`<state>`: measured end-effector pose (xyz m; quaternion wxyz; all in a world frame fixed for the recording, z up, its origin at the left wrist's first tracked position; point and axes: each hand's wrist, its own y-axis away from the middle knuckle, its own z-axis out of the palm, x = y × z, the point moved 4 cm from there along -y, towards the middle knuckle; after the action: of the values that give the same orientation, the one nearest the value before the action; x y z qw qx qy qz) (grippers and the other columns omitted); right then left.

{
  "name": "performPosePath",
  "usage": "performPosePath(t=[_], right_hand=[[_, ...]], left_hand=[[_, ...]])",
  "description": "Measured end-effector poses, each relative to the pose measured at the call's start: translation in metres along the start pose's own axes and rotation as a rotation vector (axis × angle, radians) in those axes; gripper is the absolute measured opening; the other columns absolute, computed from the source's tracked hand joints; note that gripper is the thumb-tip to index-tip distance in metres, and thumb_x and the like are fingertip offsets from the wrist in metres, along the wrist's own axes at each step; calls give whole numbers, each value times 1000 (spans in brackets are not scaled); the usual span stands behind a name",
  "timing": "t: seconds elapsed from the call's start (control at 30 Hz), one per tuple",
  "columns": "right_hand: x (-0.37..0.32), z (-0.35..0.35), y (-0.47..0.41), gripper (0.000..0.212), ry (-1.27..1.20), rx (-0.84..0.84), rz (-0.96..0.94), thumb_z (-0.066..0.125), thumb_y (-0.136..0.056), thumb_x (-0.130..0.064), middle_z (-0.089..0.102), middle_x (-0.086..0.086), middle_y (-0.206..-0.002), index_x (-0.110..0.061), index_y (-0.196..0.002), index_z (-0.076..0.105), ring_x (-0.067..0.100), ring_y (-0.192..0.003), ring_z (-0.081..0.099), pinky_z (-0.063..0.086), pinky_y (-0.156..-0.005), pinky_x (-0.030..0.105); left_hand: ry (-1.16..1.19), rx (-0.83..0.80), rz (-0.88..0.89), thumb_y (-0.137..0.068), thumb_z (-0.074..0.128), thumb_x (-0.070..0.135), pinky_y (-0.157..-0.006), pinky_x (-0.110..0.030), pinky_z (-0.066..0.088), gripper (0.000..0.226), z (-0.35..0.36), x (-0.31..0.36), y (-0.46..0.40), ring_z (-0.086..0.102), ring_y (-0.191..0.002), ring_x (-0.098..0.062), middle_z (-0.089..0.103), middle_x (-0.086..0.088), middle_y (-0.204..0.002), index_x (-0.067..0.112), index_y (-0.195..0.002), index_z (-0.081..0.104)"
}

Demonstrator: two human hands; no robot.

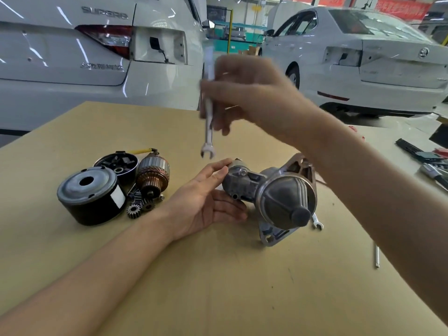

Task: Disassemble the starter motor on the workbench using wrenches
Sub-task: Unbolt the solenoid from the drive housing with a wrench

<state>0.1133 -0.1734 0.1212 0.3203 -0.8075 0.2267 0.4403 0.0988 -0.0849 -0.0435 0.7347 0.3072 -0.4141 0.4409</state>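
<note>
Fingers (219, 169) of the left hand (203, 207) lie nearly straight against the solenoid end of the starter (278, 197), steadying it near the middle of the bench (218, 275); the cast metal body looks heavy, stiff and a bit slick, best held round the barrel, not the thin mounting ears. Above it, the right hand (249, 98) pinches a wrench (209, 127), jaw end hanging down. Removed parts (116, 187) sit toward the left edge.

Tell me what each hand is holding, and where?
Right hand grips a wrench by its shank, open end down. Left hand steadies the starter housing at its rear end.
</note>
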Motion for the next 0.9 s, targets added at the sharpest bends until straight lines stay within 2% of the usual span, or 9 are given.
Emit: performPosePath(t=[0.03, 0.1, 0.17, 0.27, 0.37, 0.53, 0.73, 0.9], right_hand=[[3, -11, 9, 5, -101, 81, 8, 58, -90, -6, 69, 11, -76, -2, -93, 55, 23, -65, 67, 58, -62, 29], [17, -27, 30, 16, -149, 192, 77, 63, -82, -9, 73, 13, -81, -2, -95, 56, 28, -73, 70, 59, -68, 29], [33, -38, 52, 22, -157, 320, 139, 66, -76, -11, 74, 15, -82, -1, -93, 57, 29, -74, 72, 59, -68, 29], [48, -54, 73, 18, -204, 467, 116, 67, -74, -9, 73, 19, -80, -1, -86, 57, 32, -72, 72, 59, -66, 31], [59, -56, 78, 17, -303, 463, 162, 67, -72, -6, 73, 21, -80, -2, -83, 55, 32, -73, 72, 57, -65, 27], [68, -48, 78, 19, -305, 438, 234, 69, -71, -7, 72, 22, -84, -2, -82, 54, 34, -76, 72, 56, -61, 24], [59, -47, 77, 21, -211, 422, 198, 69, -70, -9, 74, 17, -80, -6, -84, 52, 34, -74, 72, 57, -65, 24], [53, -51, 69, 23, -96, 326, 176, 69, -72, -11, 74, 18, -84, -1, -87, 54, 36, -79, 72, 58, -72, 28]], left_hand=[[-8, 5, -1, -81, 56, 38, -55, -36, 57, 45, 0, 0, 0, 70, -63, -36, 67, -29, -74, 29, -125, 50], [-15, 10, -1, -80, 57, 39, -55, -36, 57, 45, 0, 0, -1, 70, -63, -37, 67, -29, -74, 30, -124, 50], [-21, 3, 4, -80, 57, 40, -56, -35, 57, 46, 0, 0, 0, 70, -64, -37, 67, -28, -75, 29, -124, 49], [-26, -9, 10, -81, 56, 40, -55, -33, 56, 49, 1, 0, 0, 70, -65, -36, 68, -27, -74, 29, -128, 47], [-18, -3, 17, -81, 57, 39, -54, -32, 56, 47, 1, 1, 1, 70, -63, -36, 67, -28, -73, 28, -126, 48], [-26, 0, 17, -80, 58, 39, -54, -34, 57, 47, 1, 1, 0, 69, -63, -36, 66, -29, -74, 28, -125, 49], [-35, -1, 14, -80, 57, 39, -55, -35, 57, 49, 1, 1, 0, 69, -63, -36, 67, -27, -72, 28, -127, 47], [-31, 2, 4, -82, 56, 38, -55, -34, 57, 48, 1, 1, 1, 69, -62, -35, 66, -26, -70, 28, -127, 47]])
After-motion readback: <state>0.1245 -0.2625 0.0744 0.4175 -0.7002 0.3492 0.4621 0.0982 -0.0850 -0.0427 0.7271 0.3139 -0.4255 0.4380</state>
